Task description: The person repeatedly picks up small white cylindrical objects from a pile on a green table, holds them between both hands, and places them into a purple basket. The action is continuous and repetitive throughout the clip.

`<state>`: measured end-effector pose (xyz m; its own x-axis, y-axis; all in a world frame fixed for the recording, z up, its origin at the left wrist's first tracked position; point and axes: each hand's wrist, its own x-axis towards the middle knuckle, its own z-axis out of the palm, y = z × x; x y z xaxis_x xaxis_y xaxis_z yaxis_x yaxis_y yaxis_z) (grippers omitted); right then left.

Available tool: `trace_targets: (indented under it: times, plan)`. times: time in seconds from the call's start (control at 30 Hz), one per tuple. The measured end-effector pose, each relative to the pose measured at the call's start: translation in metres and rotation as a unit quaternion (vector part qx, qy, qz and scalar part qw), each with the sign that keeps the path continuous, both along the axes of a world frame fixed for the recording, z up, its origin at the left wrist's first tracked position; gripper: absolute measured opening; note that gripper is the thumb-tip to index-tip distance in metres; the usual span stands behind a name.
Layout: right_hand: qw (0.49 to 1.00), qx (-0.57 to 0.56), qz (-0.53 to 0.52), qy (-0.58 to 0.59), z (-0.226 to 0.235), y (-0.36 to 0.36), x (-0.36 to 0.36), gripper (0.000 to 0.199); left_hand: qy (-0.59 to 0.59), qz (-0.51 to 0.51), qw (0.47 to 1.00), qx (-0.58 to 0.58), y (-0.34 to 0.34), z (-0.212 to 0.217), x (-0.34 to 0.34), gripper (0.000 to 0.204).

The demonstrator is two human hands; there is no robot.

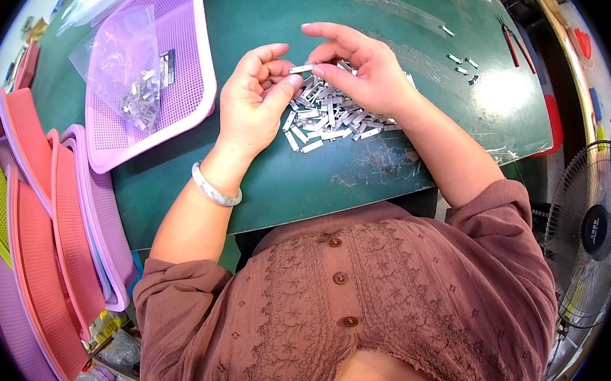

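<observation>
Between my two hands is a small silvery rectangular metal piece (302, 69), held level above the table. My left hand (257, 98), with a pale bangle (213, 188) on its wrist, pinches one end between thumb and fingers. The thumb and bent fingers of my right hand (364, 69) close on the other end. Below and between the hands, a heap of similar small metal pieces (332, 121) lies loose on the green table (271, 200). My right hand hides part of the heap.
At left on the table stands a purple mesh basket (205, 70) holding a clear bag (135, 89) of small metal parts. Stacked pink and purple baskets (37, 259) lean beside the table. Several loose pieces (462, 70) and red-handled pliers (511, 45) lie right; a fan (581, 235) stands beyond.
</observation>
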<state>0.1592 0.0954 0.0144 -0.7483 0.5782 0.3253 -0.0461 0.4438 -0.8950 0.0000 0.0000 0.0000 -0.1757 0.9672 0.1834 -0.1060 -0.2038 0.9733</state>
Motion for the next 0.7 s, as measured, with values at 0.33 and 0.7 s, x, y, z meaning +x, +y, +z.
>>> trace_targets:
  times: [0.33, 0.7]
  plan:
    - [0.988, 0.147, -0.046, 0.023, 0.0035, -0.0022, -0.0032, 0.047, -0.002, 0.013, 1.0, 0.008, -0.0001, 0.0022, 0.001, 0.033]
    - [0.987, 0.153, -0.035, -0.017, 0.0076, -0.0003, -0.0007, 0.047, -0.029, 0.005, 0.998, -0.051, -0.0009, 0.0021, -0.0021, 0.021]
